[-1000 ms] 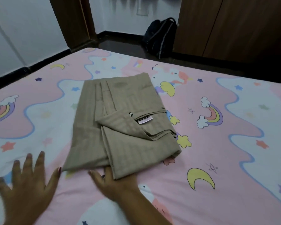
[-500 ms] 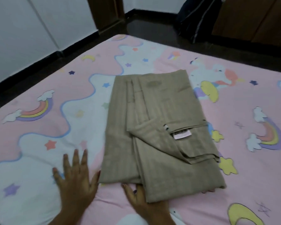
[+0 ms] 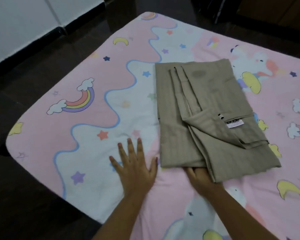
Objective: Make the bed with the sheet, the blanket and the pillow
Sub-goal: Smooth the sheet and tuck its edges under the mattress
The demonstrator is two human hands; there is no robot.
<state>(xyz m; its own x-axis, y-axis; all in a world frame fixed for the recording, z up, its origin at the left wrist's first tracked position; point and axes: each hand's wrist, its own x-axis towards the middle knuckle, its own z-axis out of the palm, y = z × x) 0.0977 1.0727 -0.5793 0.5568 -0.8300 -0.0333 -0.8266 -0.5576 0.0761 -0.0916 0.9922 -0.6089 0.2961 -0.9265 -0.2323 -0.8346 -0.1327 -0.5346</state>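
Nearest you, at 6 o'clock in the view, your left hand (image 3: 135, 170) lies flat on the patterned sheet (image 3: 97, 135) with fingers straight and spread, holding nothing; over the last second it has slid from well clear of the cloth to just beside its near left corner. At about 5 o'clock your right hand (image 3: 202, 177) now has its fingertips pushed under the near edge of the folded tan blanket (image 3: 206, 110), deeper than a moment ago; they are hidden there, so you cannot tell whether it grips or only lifts. The two hands sit apart, either side of that near corner. The blanket itself has not moved: it lies folded on the sheet toward 2 o'clock, white label (image 3: 233, 124) face up. This looks like the start of picking it up to spread it, with the sheet apparently already on. Your head has swung left, bringing the dark floor (image 3: 42, 70) in at 10 o'clock
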